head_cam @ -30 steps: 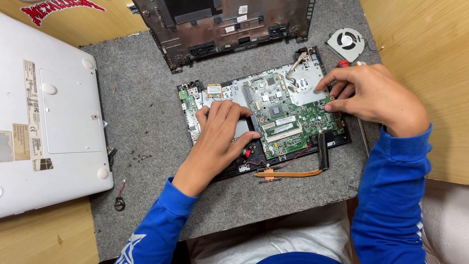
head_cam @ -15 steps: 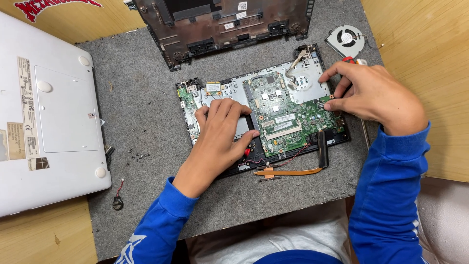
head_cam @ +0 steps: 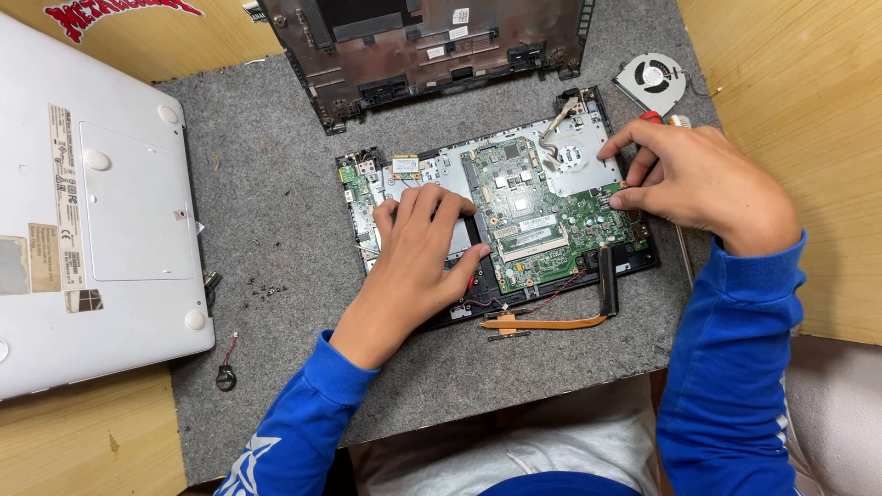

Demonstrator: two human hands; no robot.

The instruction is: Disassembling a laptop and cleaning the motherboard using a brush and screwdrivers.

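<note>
An opened laptop base lies on the grey felt mat (head_cam: pixel 276 239), its green motherboard (head_cam: pixel 542 216) exposed. My left hand (head_cam: pixel 418 257) rests flat on the left part of the base, fingers spread, pressing it down. My right hand (head_cam: pixel 703 184) is at the board's right edge, thumb and fingers pinched on that edge. Under it shows the red tip of a screwdriver (head_cam: pixel 650 117). A copper heat pipe (head_cam: pixel 551 321) lies loose in front of the base.
A dark laptop bottom cover (head_cam: pixel 423 50) lies at the back of the mat. A round cooling fan (head_cam: pixel 652 81) sits at the back right. A white closed laptop (head_cam: pixel 92 211) lies upside down on the left. Small screws (head_cam: pixel 266 292) and a coin cell (head_cam: pixel 226 377) lie near it.
My right hand has shifted slightly along the board's right edge, fingers now pinching it. My left hand stays pressed on the base.
</note>
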